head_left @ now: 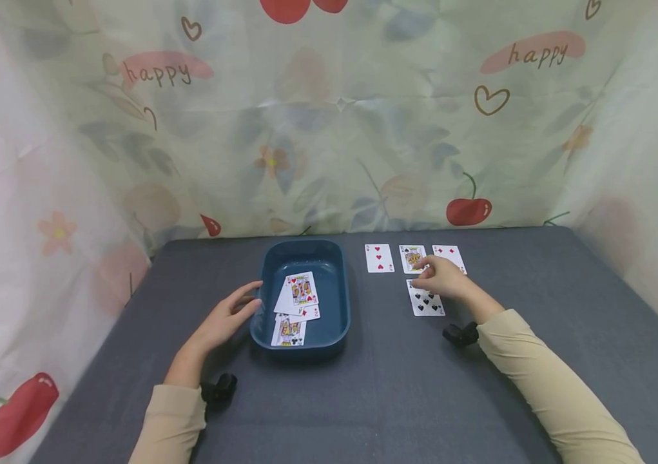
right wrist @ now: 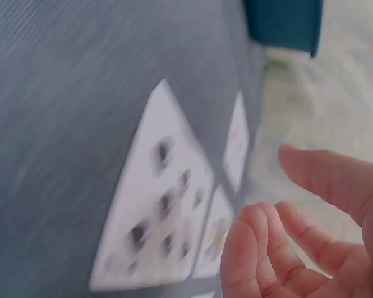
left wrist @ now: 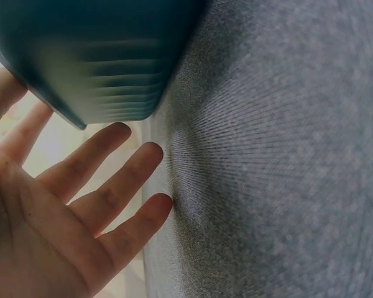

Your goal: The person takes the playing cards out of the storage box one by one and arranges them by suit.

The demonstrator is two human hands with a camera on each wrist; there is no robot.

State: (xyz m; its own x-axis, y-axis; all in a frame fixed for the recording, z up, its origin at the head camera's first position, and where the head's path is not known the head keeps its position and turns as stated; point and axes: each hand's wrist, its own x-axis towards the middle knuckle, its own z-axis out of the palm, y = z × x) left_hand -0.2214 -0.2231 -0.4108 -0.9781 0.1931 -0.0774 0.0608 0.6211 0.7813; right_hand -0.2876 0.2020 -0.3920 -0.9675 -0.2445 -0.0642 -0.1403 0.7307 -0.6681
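A dark blue tray (head_left: 333, 309) holds several overlapping playing cards, with a face card of hearts (head_left: 303, 290) on top and a face card of clubs (head_left: 289, 332) at the near end. At the tray's left rim is my left hand (head_left: 220, 325), its fingers extended and spread in the left wrist view. My right hand (head_left: 447, 278) hovers over a spades number card (head_left: 426, 304). Its thumb and fingertips stand apart with nothing between them in the right wrist view. Behind that card lies a face card of spades (head_left: 410, 255), partly hidden by the fingers.
Left of the spades face card is a three of hearts (head_left: 379, 258); a diamonds card (head_left: 449, 254) lies to its right. Dark grey cloth covers the table (head_left: 375, 399). A patterned curtain (head_left: 329, 129) encloses the back and sides.
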